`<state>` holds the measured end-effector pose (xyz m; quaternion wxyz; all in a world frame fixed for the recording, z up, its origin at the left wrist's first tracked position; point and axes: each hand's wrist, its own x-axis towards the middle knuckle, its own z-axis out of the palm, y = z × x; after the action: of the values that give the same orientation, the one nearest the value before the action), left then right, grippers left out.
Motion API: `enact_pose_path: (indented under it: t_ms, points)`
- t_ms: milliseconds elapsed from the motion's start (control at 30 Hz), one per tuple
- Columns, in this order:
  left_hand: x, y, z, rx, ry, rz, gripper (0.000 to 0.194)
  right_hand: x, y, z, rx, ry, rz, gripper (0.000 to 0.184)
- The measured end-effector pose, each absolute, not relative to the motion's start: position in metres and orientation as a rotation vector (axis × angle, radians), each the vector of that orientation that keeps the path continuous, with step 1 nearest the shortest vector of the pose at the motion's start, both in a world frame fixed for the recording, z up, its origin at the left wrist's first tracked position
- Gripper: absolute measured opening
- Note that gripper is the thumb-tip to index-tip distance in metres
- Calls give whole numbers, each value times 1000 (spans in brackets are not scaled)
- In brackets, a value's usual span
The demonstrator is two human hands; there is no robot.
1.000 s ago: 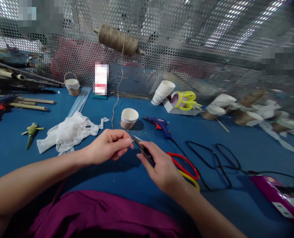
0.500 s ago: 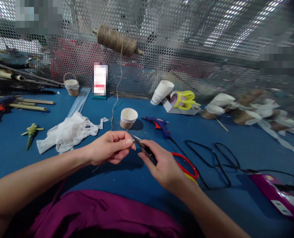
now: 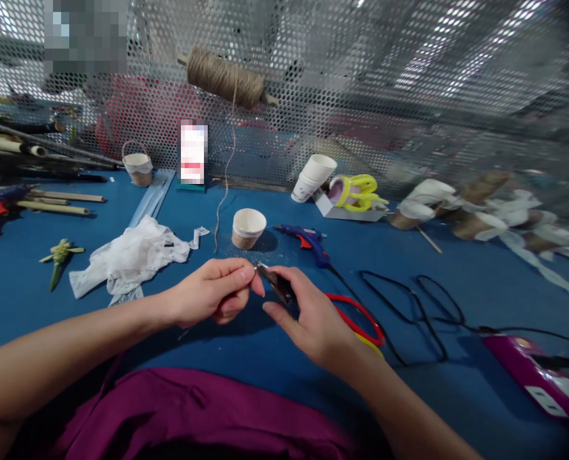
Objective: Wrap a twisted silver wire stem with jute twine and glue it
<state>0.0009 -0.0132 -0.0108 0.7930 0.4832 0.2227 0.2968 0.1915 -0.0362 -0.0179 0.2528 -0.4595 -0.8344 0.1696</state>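
Left forearm (image 3: 87, 332) bare, comes in lower left; left hand (image 3: 222, 291) pinches, thumb against index finger, others curled under. Right forearm (image 3: 404, 402) bare, slants up from lower right; right hand (image 3: 308, 316) half-curled in a grip, thumb pointing left, below fingers. Hands near each other, fingertips almost meeting.

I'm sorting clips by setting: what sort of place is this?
Likely a craft workshop: the right hand holds a dark tool, a glue gun lies on the blue table, and a spool of twine sits by the metal mesh.
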Motion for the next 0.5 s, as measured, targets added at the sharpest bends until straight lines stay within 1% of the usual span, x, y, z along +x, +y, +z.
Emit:
enact_pose_path:
  t_ms: [133, 367, 433, 500]
  points:
    - [1, -12, -14, 940, 381, 607, 22, 192, -36, -19, -1219, -2288, 441, 33]
    - [-1, -12, -16, 917, 321, 549, 24, 190, -38, -17, -1181, -2273, 428, 24]
    - [-1, -13, -14, 1009, 381, 545, 25, 190, -39, -18, -1184, -2264, 412, 23]
    - [-1, -14, -11, 1226, 560, 606, 24, 190, -39, -20, -1218, -2255, 390, 23]
